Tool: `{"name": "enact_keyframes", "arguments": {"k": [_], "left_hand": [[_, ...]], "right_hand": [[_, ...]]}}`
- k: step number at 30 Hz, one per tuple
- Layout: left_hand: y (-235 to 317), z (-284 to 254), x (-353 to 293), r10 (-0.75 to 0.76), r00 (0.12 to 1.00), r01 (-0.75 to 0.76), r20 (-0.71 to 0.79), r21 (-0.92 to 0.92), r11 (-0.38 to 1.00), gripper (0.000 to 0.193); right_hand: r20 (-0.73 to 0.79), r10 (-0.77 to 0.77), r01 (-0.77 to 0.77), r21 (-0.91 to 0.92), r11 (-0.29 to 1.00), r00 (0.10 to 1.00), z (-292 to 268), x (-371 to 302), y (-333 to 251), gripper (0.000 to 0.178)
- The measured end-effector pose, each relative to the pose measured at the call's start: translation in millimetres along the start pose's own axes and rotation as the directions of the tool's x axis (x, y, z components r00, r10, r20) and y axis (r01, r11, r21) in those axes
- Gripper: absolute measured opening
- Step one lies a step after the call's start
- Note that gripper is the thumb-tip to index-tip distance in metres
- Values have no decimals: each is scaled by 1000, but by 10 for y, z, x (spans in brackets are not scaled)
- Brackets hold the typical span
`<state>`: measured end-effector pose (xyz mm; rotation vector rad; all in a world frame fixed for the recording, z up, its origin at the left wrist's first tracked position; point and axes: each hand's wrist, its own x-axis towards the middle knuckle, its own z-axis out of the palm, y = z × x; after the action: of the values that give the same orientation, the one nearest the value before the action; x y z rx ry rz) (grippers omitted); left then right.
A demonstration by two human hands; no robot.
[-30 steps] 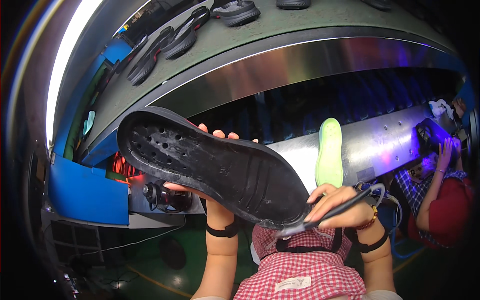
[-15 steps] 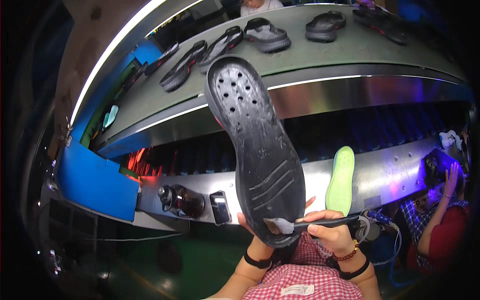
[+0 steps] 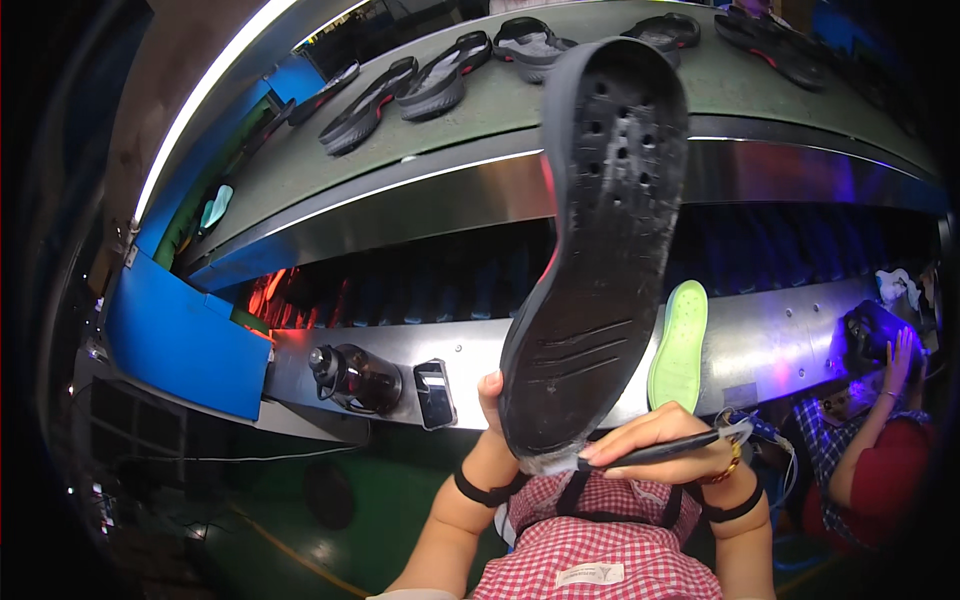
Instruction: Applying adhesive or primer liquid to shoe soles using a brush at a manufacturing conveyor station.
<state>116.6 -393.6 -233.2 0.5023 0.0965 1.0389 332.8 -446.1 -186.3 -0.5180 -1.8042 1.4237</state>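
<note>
My left hand [image 3: 491, 405] grips the near left edge of a black shoe sole [image 3: 600, 270], its thumb on the rim and its other fingers hidden. The sole is held tilted up, its hollow side facing me, with holes at the far end and slanted ridges nearer me. Red shows along its left side. My right hand [image 3: 665, 445] is closed round a brush [image 3: 640, 456] with a dark handle. Its pale bristles touch the sole's near end, at the rim. Behind my right hand, a bright green insole [image 3: 680, 345] rests on the metal ledge.
Several black soles [image 3: 435, 85] lie along the green conveyor belt [image 3: 470, 125] beyond. A dark bottle [image 3: 365, 380] and a phone [image 3: 435, 393] are on the metal ledge [image 3: 460, 350] at left. A blue panel [image 3: 185, 340] stands far left. Another person's hand [image 3: 900, 355] holds a dark item at right.
The sole has swung right and tilted more, its far end now higher in view. The brush has shifted from inside the sole's near end to the rim there.
</note>
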Motion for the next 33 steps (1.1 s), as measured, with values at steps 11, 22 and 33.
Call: {"name": "enact_keyframes", "arguments": {"k": [11,22,33], "left_hand": [[192,104,10,-389,915,392,-109,11,920,58],[263,227,75,-596,792,593,-133,-61,803,49],[355,278,3,-607,757,653,-241,296,697,55]], "right_hand": [[87,-62,65,-28,998,994,-91,-55,23,22],[158,33,4,-229,973,987,-256,-93,-149,24],[291,221,-44,-513,858,931,-475,-156,-321,29]]}}
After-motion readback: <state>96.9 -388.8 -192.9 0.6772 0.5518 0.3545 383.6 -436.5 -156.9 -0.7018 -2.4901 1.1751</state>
